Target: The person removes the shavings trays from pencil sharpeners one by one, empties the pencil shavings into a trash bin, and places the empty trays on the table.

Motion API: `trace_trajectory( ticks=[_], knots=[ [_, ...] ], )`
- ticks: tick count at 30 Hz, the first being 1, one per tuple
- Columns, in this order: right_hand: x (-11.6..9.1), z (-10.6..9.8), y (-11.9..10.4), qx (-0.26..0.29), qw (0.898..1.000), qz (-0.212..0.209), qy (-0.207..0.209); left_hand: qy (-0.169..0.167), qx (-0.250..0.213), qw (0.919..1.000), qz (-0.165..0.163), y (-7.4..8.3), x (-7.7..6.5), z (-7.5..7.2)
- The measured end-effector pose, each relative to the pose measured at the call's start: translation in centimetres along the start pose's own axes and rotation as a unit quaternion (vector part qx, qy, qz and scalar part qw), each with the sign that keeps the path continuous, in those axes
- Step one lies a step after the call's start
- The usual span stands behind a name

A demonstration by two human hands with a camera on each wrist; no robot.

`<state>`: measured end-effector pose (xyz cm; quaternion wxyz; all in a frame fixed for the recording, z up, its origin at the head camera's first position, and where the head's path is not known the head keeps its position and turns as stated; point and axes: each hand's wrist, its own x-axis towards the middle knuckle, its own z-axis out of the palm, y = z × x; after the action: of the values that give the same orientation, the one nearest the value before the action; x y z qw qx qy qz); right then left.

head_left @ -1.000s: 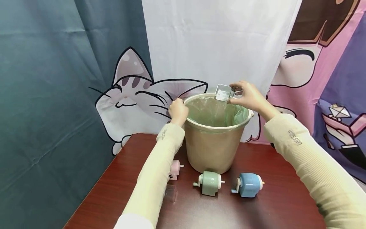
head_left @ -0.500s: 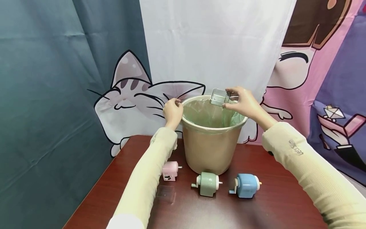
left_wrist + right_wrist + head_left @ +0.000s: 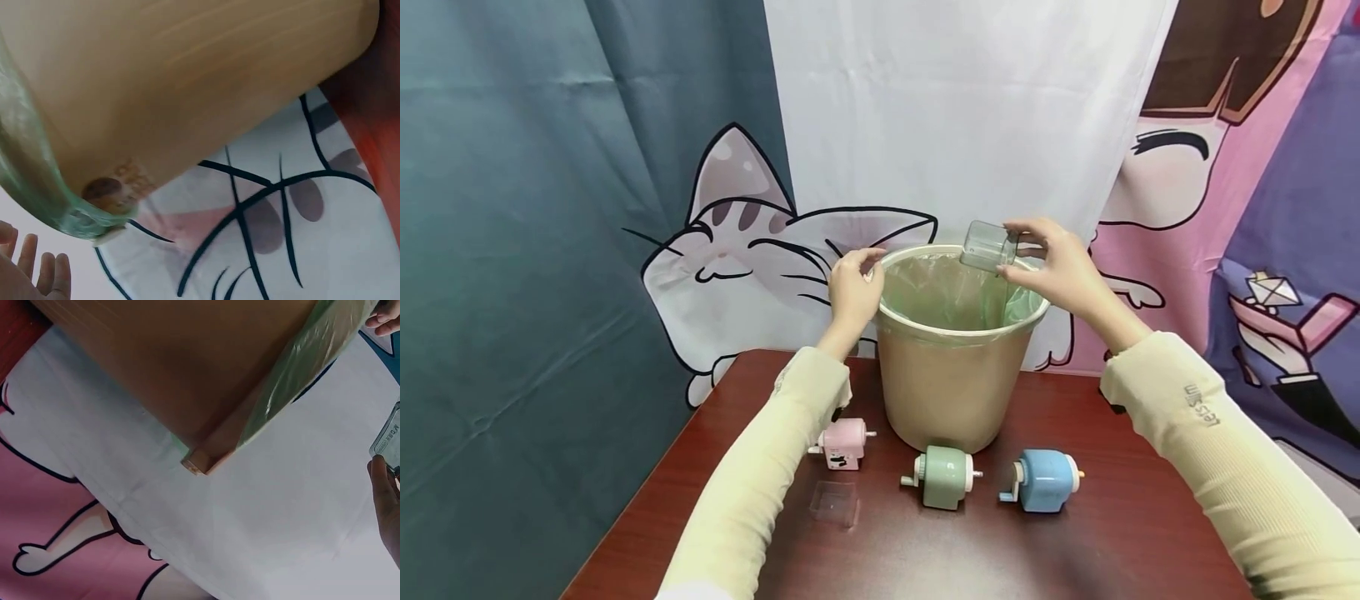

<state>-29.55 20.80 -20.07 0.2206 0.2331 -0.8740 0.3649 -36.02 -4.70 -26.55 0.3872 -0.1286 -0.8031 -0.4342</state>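
Observation:
My right hand (image 3: 1060, 265) pinches a small clear plastic box (image 3: 987, 246) between thumb and fingers. The box is tilted over the mouth of a beige bin (image 3: 955, 392) lined with a green bag (image 3: 925, 292). In the right wrist view lettering shows on the clear box (image 3: 390, 440) beside my fingers. At the bin's left rim is my left hand (image 3: 855, 287). The left wrist view shows its fingers (image 3: 47, 272) spread and holding nothing, just off the lined rim.
Three crank pencil sharpeners stand in front of the bin: pink (image 3: 843, 443), green (image 3: 945, 477) and blue (image 3: 1047, 481). Another clear box (image 3: 834, 503) lies on the red-brown table (image 3: 970, 558). Printed cloth (image 3: 970, 117) hangs close behind.
My left hand has gone from curled at the bin's rim to loosened fingers. My right hand has turned the clear box over further above the bin.

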Motion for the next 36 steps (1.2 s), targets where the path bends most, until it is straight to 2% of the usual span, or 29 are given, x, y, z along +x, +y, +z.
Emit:
trace_trajectory(
  ticks=[6, 13, 20, 28, 36],
  knots=[
    [-1.0, 0.4, 0.7, 0.028, 0.998, -0.032, 0.036, -0.003, -0.018, 0.9993, 0.032, 0.8, -1.3, -1.0],
    [-2.5, 0.8, 0.9, 0.06, 0.994, -0.063, 0.062, 0.003, -0.041, 0.9971, 0.063, 1.2, -2.4, -1.3],
    [-4.2, 1.9, 0.5, 0.056, 0.992, -0.098, 0.059, -0.003, -0.057, 0.9946, 0.086, 0.5, -4.6, -1.9],
    [-6.7, 3.6, 0.1, 0.048, 0.992, -0.102, 0.049, -0.025, -0.038, 0.994, 0.099, -1.3, -8.1, -2.7],
    [-9.8, 5.0, -0.5, 0.041, 0.995, -0.087, 0.028, -0.053, -0.032, 0.9943, 0.087, -2.9, -11.4, -3.6]
  ],
)
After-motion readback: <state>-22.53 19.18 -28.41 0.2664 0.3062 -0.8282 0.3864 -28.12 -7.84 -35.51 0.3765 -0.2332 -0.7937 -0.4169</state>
